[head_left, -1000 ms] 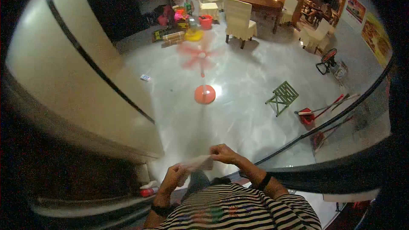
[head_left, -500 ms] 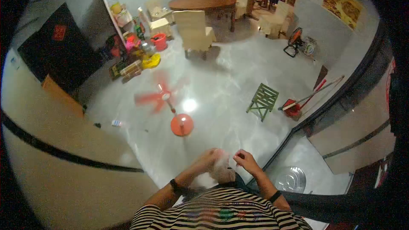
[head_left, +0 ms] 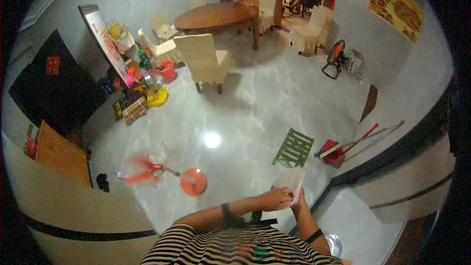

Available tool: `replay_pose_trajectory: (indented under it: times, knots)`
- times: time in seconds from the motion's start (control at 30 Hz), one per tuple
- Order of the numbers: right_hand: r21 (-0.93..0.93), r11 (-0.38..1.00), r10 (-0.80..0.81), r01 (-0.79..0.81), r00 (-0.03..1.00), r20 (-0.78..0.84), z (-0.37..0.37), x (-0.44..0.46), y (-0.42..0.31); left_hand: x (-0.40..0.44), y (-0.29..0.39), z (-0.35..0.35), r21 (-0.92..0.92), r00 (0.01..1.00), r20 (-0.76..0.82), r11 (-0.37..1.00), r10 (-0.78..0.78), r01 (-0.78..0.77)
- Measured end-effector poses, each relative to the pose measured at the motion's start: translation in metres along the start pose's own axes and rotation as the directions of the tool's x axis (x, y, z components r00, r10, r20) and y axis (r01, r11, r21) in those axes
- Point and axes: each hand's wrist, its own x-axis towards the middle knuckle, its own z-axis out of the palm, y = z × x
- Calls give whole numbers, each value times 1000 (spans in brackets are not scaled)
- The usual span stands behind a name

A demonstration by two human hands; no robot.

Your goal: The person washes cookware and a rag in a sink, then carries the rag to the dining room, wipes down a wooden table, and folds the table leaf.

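pinching thin pale sheet [head_left: 289,178] in left hand [head_left: 278,199], bracing near edge with right hand [head_left: 300,200]; can't tell right finger closure. near right, just short of green stool [head_left: 295,148]. not set down; can't tell remaining steps.

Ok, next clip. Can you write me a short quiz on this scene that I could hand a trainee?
1. True or false: the left hand and the right hand are close together at a thin, pale item.
2. Which thing is nearest the red dustpan?
A) the yellow bag
B) the green stool
C) the red bucket
3. Fill in the missing word: the black and white pattern on the shirt is made of ____.

Key: 1 true; 2 B; 3 stripes.
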Motion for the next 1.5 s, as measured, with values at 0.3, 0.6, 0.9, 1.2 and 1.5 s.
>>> replay_pose_trajectory:
  times: [0.3, 0.6, 0.9, 1.2, 1.5]
  knots:
    - [-734, 418, -210, 535, 843, 495, 169, 82, -107, 62, -93, -129, -477, 951, -85, 850, -299, 224]
    - [-835, -221, -263, 504, 794, 548, 264, 293, -167, 87, -284, -275, -979, 941, -160, 173, -298, -111]
    - [-908, 230, -433, 349, 873, 226, 254, 403, -269, 113, -292, -480, 75, 719, -354, 749, -598, 659]
    - [-991, 49, -330, 121, 939, 99, 204, 631, -362, 147, -381, -659, 385, 618, -686, 530, -383, 756]
    - [-861, -215, 97, 460, 888, 450, 429, 825, -412, 189, -477, -849, 595, 596, -783, 65, -177, 801]
